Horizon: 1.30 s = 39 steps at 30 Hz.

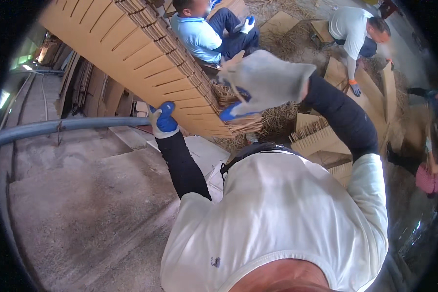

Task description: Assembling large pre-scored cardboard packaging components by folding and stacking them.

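Observation:
A thick stack of slotted cardboard sheets [151, 53] slants across the upper left, with rows of cut slits and a ragged, layered right edge. My left hand [164, 119], in a grey and blue glove, is closed on its lower left edge. At the stack's lower right end is my right hand [272, 78], gloved the same way and smeared by motion. Its blue fingertips reach the ragged edge, and a thin tan strip shows by the fingers. Whether it grips that strip cannot be made out.
A seated person in light blue [194, 39] is just beyond the stack. Another person [350, 29] bends over cardboard sheets at the far right. Cardboard scraps [284, 102] litter the floor. A grey pipe [82, 123] crosses on the left; a pink bag [427, 179] hangs at right.

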{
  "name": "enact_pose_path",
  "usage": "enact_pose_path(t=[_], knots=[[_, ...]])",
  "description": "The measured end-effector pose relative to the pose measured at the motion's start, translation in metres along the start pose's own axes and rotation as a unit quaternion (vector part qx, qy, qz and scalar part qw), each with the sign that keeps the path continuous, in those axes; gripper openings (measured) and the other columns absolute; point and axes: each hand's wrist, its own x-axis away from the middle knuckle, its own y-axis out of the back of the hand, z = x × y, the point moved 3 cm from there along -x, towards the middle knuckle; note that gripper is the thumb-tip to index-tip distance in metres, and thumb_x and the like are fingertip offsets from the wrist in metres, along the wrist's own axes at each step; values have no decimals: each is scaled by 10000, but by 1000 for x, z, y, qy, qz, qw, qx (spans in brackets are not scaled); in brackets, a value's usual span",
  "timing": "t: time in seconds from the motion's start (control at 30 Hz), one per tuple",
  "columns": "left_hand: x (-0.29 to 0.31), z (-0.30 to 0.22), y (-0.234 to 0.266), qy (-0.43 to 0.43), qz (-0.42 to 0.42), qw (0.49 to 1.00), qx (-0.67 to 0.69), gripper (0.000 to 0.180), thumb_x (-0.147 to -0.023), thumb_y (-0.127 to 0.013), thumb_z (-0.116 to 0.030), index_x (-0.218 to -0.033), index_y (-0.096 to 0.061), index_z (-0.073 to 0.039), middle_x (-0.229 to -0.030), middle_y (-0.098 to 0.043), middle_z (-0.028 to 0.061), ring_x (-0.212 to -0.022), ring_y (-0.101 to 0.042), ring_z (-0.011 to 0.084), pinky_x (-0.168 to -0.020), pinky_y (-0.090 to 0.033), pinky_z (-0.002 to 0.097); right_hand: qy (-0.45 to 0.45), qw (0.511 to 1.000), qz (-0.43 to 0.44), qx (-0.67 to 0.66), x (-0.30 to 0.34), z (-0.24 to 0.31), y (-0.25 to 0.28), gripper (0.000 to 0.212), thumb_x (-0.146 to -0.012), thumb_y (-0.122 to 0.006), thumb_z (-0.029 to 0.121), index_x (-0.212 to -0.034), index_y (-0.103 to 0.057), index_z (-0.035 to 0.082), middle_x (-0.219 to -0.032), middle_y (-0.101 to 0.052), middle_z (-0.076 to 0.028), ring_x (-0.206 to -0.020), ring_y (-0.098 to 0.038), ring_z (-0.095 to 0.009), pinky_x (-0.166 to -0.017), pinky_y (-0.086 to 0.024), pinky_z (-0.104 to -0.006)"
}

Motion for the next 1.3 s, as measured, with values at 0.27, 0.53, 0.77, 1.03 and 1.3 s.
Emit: enact_pose_path(t=[0.27,0.53,0.77,1.03,1.3], knots=[[14,15,17,2,24,993,118,739,-694,-772,-203,-1330,-450,-9,-1213,-590,125,-1041,-619,263,-885,-524,395,81,993,-67,-50,0,1,-14,243,-792,-603,258,-742,-647,24,-669,-609,-156,-657,-615,-325,-613,-506,-407],[18,-14,44,-20,-106,991,-77,642,-659,-663,-73,-1275,-493,-16,-1093,-604,81,-889,-615,197,-737,-506,285,-86,996,-29,-22,24,-13,10,421,-778,-698,274,-1095,-599,15,-933,-640,-177,-839,-641,-345,-735,-519,-408],[12,-6,0,-13,-72,997,-37,644,-684,-670,-107,-1290,-478,-8,-1126,-603,107,-927,-625,221,-779,-524,323,-18,997,49,63,4,16,-5,571,-854,-562,574,-772,-633,13,-663,-623,-124,-612,-628,-315,-591,-516,-396],[5,69,40,108,87,953,270,572,-890,-563,-278,-1386,-397,-46,-1349,-498,138,-1211,-512,302,-1021,-428,429,134,959,-14,-250,9,37,-17,378,-822,-645,339,-616,-563,33,-557,-522,-132,-514,-518,-312,-507,-420,-397],[-14,22,16,229,113,799,544,569,-937,-470,-508,-1368,-456,-138,-1357,-516,115,-1217,-511,265,-1048,-378,461,41,917,-87,-388,56,11,3,293,-815,-698,275,-696,-593,29,-536,-486,-95,-485,-516,-252,-490,-423,-334]])
